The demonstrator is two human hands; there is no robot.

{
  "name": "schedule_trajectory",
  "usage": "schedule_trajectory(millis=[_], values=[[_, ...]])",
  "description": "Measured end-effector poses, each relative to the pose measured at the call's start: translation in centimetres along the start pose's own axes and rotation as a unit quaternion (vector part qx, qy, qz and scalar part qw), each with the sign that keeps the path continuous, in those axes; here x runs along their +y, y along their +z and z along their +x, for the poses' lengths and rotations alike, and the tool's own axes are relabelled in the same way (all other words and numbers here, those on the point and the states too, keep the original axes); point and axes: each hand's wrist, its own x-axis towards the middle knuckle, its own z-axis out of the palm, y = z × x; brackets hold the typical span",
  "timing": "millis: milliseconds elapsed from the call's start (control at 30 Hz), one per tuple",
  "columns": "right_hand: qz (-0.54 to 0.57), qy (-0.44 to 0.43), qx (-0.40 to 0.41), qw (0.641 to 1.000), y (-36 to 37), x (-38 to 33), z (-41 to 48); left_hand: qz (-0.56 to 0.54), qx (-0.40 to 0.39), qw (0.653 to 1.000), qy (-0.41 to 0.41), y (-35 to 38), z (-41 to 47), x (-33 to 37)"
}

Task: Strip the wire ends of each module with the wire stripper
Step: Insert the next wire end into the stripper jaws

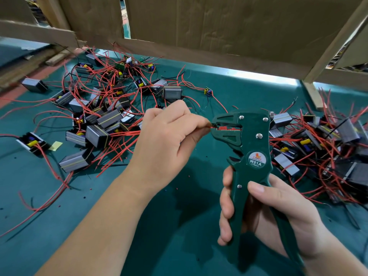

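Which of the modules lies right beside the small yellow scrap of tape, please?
The lone module at the far left, open side up with a yellow part showing; the yellow scrap lies just to its right.

left module pile (95, 116), right module pile (318, 148), open mat (249, 90) between, cardboard wall (219, 26) behind

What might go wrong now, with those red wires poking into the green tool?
1. The left hand pinches the thin red wires right at the mouth of the green wire stripper; a squeeze by the right hand might nip a fingertip.
2. Several wires sit in together, so some may strip unevenly.
3. They trail back into the tangled pile of grey box-shaped modules and may snag.
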Motion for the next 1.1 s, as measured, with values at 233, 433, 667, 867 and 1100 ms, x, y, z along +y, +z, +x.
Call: schedule_trajectory(millis=[233, 433, 667, 867, 1100], values=[[0.005, 0.004, 0.042, 0.999, 0.7, -0.3, 0.3, -0.047, -0.094, 0.992, -0.069, 0.5, -0.3, -0.2], [-0.027, -0.023, 0.134, 0.990, 1.2, 0.1, 0.6, 0.008, -0.152, 0.984, -0.089, 1.3, -0.5, -0.6], [0.083, -0.072, 0.110, 0.988, -0.3, -0.3, 1.3, -0.112, -0.073, 0.976, -0.172, 1.1, -0.4, -1.4], [0.086, -0.006, 0.086, 0.993, 0.2, -0.7, 0.6, -0.275, -0.019, 0.930, -0.244, 1.0, 0.2, -1.4], [0.119, 0.017, -0.031, 0.992, 1.2, -0.2, 1.3, -0.239, -0.039, 0.953, -0.184, 1.0, 0.0, -0.7]])
